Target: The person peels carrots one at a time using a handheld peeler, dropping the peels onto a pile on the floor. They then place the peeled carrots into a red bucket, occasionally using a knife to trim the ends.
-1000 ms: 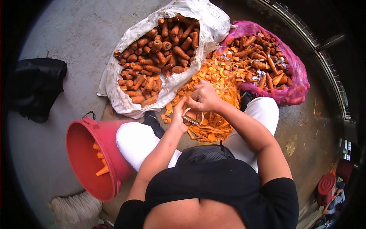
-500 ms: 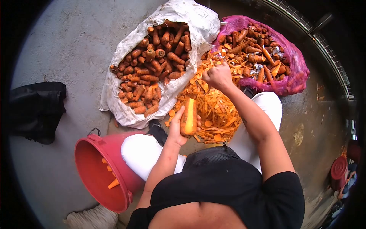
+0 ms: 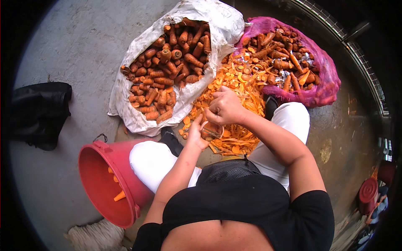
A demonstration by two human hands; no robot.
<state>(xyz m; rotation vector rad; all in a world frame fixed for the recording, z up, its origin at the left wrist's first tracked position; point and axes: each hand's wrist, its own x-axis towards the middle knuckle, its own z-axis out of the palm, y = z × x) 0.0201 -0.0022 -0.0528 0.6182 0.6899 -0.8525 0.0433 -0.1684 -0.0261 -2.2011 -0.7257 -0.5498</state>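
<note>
My left hand (image 3: 198, 134) is wrapped round a thick carrot (image 3: 209, 132) low over the peelings. Much of the carrot is blurred and covered by my hands. My right hand (image 3: 225, 108) is closed just above the carrot's upper end, fingers curled. Whatever tool it grips is hidden or too smeared to name. Beneath both hands spreads a heap of orange carrot peelings and cut ends (image 3: 240, 140). Beyond my left hand, a white woven sack (image 3: 119, 96) lies open, full of unpeeled carrots (image 3: 165, 75).
A pink mesh sack (image 3: 328, 79) of carrots and scraps lies at the upper right. Beside my left knee, a red bucket (image 3: 136, 184) tips open with several peeled carrots (image 3: 119, 195) inside. Black cloth (image 3: 42, 113) is on the floor at left. Another person (image 3: 380, 207) is at far right.
My right hand has come back from over the peelings towards my body, down to the carrot. My left hand still holds the carrot, whose bright peeled stripe has turned out of sight.
</note>
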